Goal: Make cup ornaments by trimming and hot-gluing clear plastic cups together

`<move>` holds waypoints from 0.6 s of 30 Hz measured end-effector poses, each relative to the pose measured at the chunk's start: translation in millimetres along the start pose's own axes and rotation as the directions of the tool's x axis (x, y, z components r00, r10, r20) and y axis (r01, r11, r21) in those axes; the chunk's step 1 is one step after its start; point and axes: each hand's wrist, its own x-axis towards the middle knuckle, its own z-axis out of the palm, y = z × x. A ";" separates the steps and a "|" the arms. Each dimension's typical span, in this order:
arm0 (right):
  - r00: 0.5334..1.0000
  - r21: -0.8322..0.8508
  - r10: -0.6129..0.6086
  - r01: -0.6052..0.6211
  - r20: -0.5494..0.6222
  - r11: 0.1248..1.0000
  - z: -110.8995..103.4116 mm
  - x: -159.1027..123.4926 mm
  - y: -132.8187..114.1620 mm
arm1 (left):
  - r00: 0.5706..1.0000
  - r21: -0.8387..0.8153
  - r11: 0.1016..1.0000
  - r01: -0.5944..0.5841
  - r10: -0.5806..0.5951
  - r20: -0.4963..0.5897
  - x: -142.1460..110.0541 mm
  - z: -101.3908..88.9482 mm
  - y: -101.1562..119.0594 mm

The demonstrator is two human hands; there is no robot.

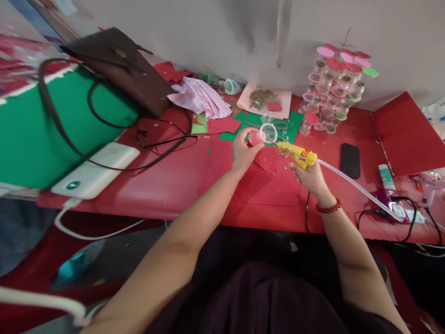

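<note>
My left hand (243, 150) is closed around a small clear plastic cup (268, 133), its round rim tipped towards me. Something pink (255, 138) shows beside the cup at the fingers; I cannot tell whether it is part of it. My right hand (308, 174) grips a yellow glue gun (295, 153), with its nozzle close to the cup's lower rim. A long translucent glue stick (358, 185) sticks out of the gun's back. Beneath both hands lie sheets of red paper (257, 185) with small scraps on them.
Cup stacks with coloured discs (330, 93) stand at the back right. A black phone (350, 160) and a power strip (398, 211) with cords lie at right. At left are a brown bag (121, 65), a white power bank (97, 171) and pink cloth (203, 97).
</note>
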 end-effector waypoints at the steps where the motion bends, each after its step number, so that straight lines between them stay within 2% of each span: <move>1: 1.000 -0.003 -0.001 0.001 0.003 1.000 -0.1 -0.1 -0.1 | 1.000 -0.002 1.000 -0.001 0.001 0.001 0.1 0.1 -0.5; 18: 1.000 -0.021 -0.009 0.009 0.018 1.000 2.3 -0.8 -0.3 | 1.000 0.029 1.000 0.002 -0.002 0.007 -0.1 -0.1 -2.5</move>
